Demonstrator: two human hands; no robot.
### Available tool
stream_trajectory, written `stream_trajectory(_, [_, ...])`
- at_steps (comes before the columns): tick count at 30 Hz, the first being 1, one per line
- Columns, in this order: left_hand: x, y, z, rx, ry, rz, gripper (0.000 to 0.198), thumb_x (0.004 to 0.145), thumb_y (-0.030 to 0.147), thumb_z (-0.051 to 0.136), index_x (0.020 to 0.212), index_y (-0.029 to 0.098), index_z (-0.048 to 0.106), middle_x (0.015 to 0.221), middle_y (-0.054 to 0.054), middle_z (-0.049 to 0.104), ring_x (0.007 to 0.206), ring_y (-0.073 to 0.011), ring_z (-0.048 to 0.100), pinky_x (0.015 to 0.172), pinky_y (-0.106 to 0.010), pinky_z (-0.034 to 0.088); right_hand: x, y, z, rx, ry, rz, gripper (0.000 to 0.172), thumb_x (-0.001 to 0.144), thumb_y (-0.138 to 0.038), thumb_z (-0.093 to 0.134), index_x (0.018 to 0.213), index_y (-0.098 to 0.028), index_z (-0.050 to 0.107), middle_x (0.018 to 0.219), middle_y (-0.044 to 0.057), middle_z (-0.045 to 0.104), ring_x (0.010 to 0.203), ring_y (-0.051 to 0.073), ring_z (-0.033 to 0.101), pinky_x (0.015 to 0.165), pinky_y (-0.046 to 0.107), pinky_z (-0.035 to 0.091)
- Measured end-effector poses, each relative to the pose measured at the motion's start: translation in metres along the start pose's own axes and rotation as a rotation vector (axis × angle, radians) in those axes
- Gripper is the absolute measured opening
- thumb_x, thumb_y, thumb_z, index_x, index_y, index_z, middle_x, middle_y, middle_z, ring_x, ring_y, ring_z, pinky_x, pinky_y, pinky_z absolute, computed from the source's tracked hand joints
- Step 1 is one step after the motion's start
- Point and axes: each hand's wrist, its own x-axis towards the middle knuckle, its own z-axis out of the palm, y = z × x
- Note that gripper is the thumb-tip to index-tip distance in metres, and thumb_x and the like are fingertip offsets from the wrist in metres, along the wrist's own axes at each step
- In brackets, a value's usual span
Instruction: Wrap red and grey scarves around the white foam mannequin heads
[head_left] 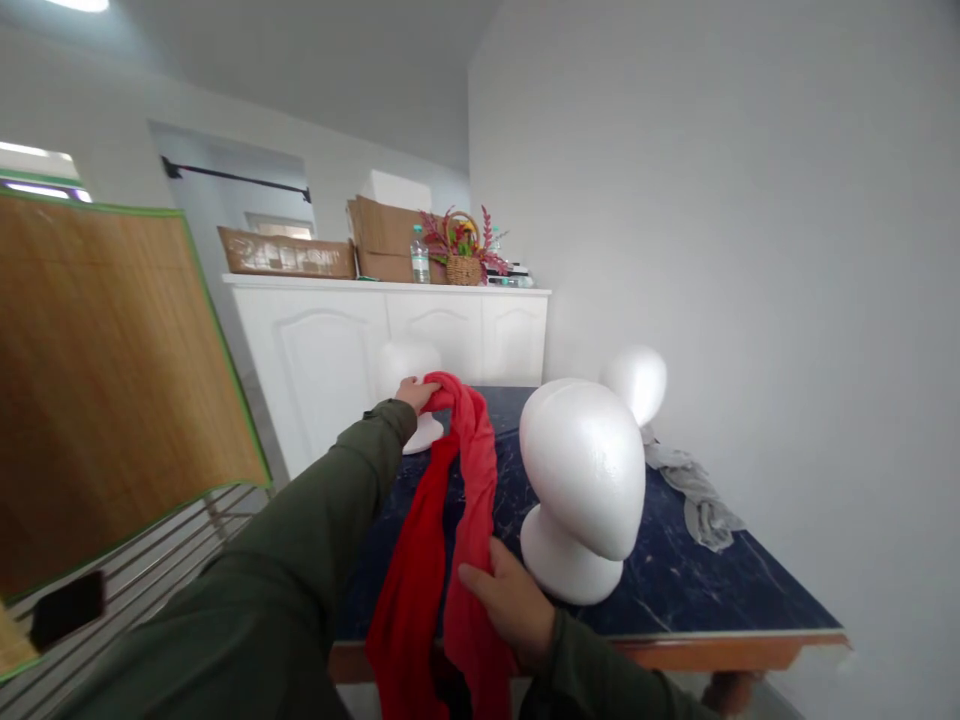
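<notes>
A long red scarf (474, 480) hangs folded over in front of me, its two ends dropping past the table's near edge. My left hand (417, 393) is closed on the scarf's upper bend, beside a white foam head (424, 432) that it partly hides. Lower down, my right hand (517, 605) grips the lighter red length, thumb on top and fingers behind the cloth. Just right of the scarf stands a larger white foam head (581, 470), upright on its base and apart from both hands.
A third foam head (637, 382) stands at the back right, near a crumpled grey cloth (697, 495) on the dark blue marbled table (705, 590). Behind is a white cabinet (330, 345) bearing cardboard boxes, a bottle and a flower basket. A phone (69, 610) lies on a metal rack at left.
</notes>
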Motion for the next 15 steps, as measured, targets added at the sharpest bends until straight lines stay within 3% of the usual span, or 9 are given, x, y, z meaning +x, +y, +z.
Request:
stream_trajectory(4, [-0.015, -0.010, 0.018, 0.128, 0.123, 0.011, 0.070, 0.074, 0.017, 0.062, 0.132, 0.004, 0.027, 0.127, -0.024, 0.042, 0.119, -0.0355, 0.042, 0.098, -0.051, 0.034, 0.006, 0.034, -0.011, 0.010, -0.226, 0.110, 0.026, 0.071, -0.025, 0.056, 0.094, -0.015, 0.062, 0.078, 0.002, 0.064, 0.069, 0.015, 0.058, 0.068, 0.030, 0.045])
stream_trajectory(7, [-0.040, -0.031, 0.018, 0.198, 0.103, 0.159, 0.070, 0.072, 0.013, 0.057, 0.133, 0.003, 0.025, 0.136, -0.025, 0.033, 0.131, -0.0354, 0.024, 0.108, -0.047, 0.020, -0.015, 0.042, -0.035, -0.081, -0.261, 0.037, 0.026, 0.074, -0.028, 0.054, 0.094, -0.018, 0.065, 0.082, 0.003, 0.065, 0.078, 0.017, 0.060, 0.070, 0.028, 0.045])
stream_trajectory(9, [-0.064, -0.044, 0.017, 0.226, -0.010, 0.292, 0.057, 0.073, 0.015, 0.055, 0.127, 0.008, 0.039, 0.134, -0.018, 0.040, 0.131, -0.0297, 0.029, 0.109, -0.040, 0.020, -0.035, 0.044, -0.056, -0.180, -0.211, 0.074, 0.031, 0.074, -0.033, 0.055, 0.098, -0.017, 0.065, 0.086, 0.005, 0.066, 0.080, 0.018, 0.060, 0.068, 0.028, 0.045])
stream_trajectory(11, [-0.091, -0.055, 0.019, 0.238, -0.179, 0.411, 0.040, 0.074, 0.018, 0.055, 0.114, 0.016, 0.054, 0.124, -0.010, 0.053, 0.123, -0.0239, 0.042, 0.107, -0.034, 0.027, -0.054, 0.047, -0.076, -0.242, -0.130, 0.168, 0.040, 0.073, -0.039, 0.056, 0.102, -0.013, 0.062, 0.085, 0.007, 0.065, 0.072, 0.017, 0.060, 0.060, 0.026, 0.044])
stream_trajectory(15, [-0.135, -0.067, 0.045, 0.263, -0.693, 0.670, 0.026, 0.074, 0.025, 0.060, 0.099, 0.025, 0.065, 0.111, -0.002, 0.064, 0.109, -0.0192, 0.054, 0.101, -0.028, 0.035, -0.080, 0.053, -0.099, -0.185, 0.031, 0.263, 0.048, 0.070, -0.050, 0.057, 0.101, -0.013, 0.060, 0.082, 0.007, 0.063, 0.061, 0.013, 0.058, 0.050, 0.023, 0.042])
